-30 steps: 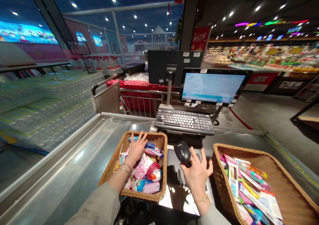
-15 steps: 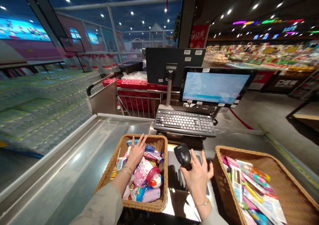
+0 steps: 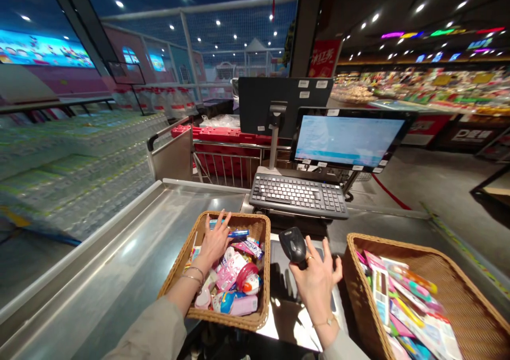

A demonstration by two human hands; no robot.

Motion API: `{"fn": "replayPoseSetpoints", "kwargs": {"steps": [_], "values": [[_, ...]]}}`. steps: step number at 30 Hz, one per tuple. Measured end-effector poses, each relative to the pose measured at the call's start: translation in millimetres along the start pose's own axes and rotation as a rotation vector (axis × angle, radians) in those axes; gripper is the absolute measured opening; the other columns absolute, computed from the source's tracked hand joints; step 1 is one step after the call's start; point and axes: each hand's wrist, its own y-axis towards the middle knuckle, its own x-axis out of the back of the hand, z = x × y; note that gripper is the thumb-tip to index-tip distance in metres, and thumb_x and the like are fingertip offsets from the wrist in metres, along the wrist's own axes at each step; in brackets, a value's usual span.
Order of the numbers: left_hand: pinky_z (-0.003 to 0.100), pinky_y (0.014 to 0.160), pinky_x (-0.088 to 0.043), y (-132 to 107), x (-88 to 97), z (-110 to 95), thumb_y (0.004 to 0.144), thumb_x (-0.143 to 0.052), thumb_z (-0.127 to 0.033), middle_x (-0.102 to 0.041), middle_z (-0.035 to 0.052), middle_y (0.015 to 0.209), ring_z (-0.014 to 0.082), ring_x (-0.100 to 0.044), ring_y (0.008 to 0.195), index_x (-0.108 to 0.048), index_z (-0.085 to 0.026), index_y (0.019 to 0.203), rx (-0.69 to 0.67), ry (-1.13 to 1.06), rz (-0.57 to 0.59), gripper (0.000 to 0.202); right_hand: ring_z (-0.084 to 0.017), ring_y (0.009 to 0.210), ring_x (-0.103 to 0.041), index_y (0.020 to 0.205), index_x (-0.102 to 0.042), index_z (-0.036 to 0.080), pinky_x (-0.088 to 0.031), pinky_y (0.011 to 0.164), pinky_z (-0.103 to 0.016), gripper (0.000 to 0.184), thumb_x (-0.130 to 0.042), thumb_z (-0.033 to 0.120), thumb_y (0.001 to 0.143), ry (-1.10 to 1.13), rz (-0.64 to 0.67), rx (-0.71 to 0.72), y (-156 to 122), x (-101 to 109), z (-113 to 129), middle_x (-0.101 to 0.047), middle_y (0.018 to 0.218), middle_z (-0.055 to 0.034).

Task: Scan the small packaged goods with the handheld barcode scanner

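My left hand (image 3: 215, 241) reaches into the left wicker basket (image 3: 266, 275), fingers spread over the packages at its far end. A blue packaged item (image 3: 239, 233) lies beside its fingertips; whether the fingers grip anything there is hidden. Around it lie a pink-and-white pack (image 3: 230, 268), a container with a red rim (image 3: 247, 278) and a pale purple pack (image 3: 244, 305). Between the baskets, my right hand (image 3: 316, 277) holds a black barcode scanner (image 3: 292, 244) with thumb and forefinger, its other fingers stretched out. The scanner's head points away from me.
A keyboard (image 3: 298, 194) and a lit monitor (image 3: 346, 141) stand behind the scanner. To the right sits a second wicker basket (image 3: 458, 280) with several packaged items. A raised metal edge (image 3: 99, 237) borders the counter on the left. Beyond is a cart (image 3: 227, 160).
My left hand has shifted slightly left within the basket, and the blue items by its fingers lie differently. The view has turned a little left. My right hand keeps hold of the scanner.
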Motion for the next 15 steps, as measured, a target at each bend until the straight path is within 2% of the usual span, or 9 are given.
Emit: {"fn": "replayPoseSetpoints", "kwargs": {"steps": [8, 15], "values": [[0.073, 0.110, 0.001, -23, 7.7, 5, 0.090, -0.052, -0.043, -0.038, 0.0077, 0.153, 0.0355, -0.016, 0.147, -0.071, -0.023, 0.088, 0.126, -0.058, 0.050, 0.028, -0.033, 0.137, -0.031, 0.089, -0.070, 0.024, -0.012, 0.106, -0.059, 0.023, -0.053, 0.034, 0.076, 0.041, 0.018, 0.014, -2, 10, 9, -0.064, 0.126, -0.0052], [0.078, 0.106, -0.001, -28, 8.3, 0, 0.092, -0.048, -0.042, -0.044, 0.0082, 0.150, 0.0377, -0.017, 0.146, -0.074, -0.025, 0.087, 0.224, -0.103, 0.126, 0.031, -0.032, 0.137, -0.031, 0.084, -0.068, 0.024, -0.013, 0.106, -0.059, 0.019, -0.054, 0.032, 0.074, 0.054, -0.003, 0.031, -4, 13, 7, -0.065, 0.125, -0.0037]]}}
